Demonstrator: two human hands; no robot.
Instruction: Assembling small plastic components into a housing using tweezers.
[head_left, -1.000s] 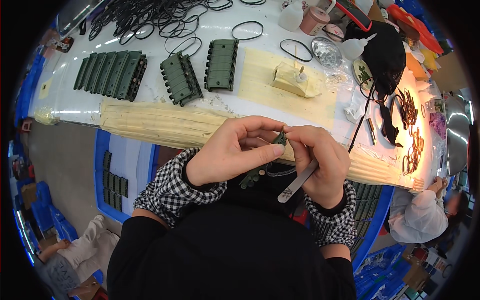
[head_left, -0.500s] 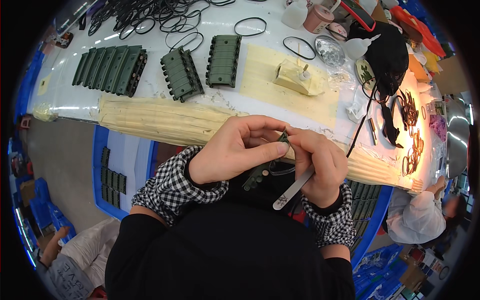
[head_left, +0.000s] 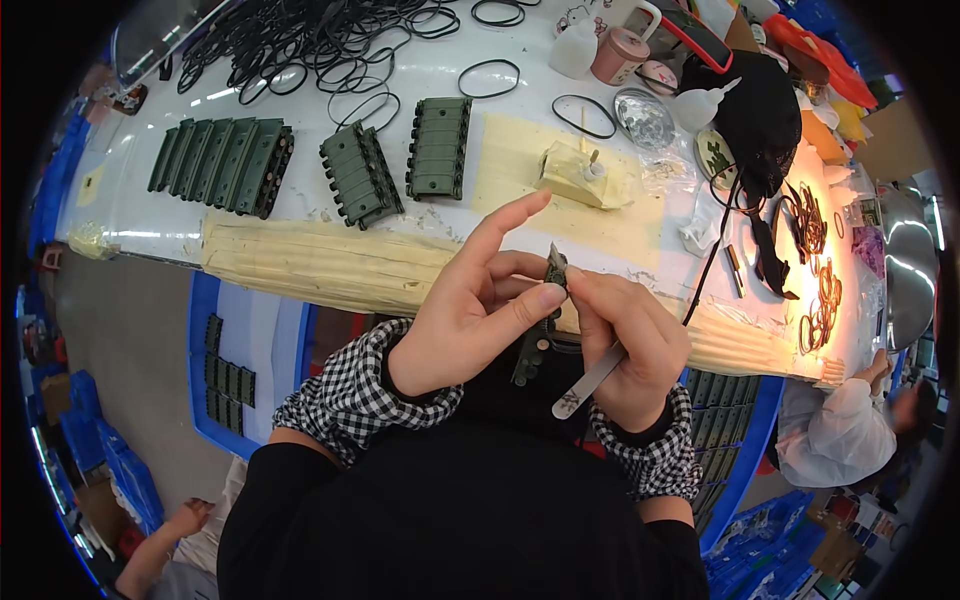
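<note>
A small dark green ribbed plastic part [head_left: 540,325] is pinched by the left hand [head_left: 470,310], index finger stuck out toward 1 o'clock. Metal tweezers [head_left: 588,382] are gripped tight in the right hand [head_left: 632,345], at 3 o'clock of it.

From here I see open bench [head_left: 300,215] just far of my hands, a bare strip along the near edge. Farther off, green parts [head_left: 438,148] stand in rows at left and centre, and black rings [head_left: 300,50] crowd the far left. Far and right, a taped block [head_left: 580,175], bottles [head_left: 575,50] and a black cloth [head_left: 760,110] block the way.
</note>
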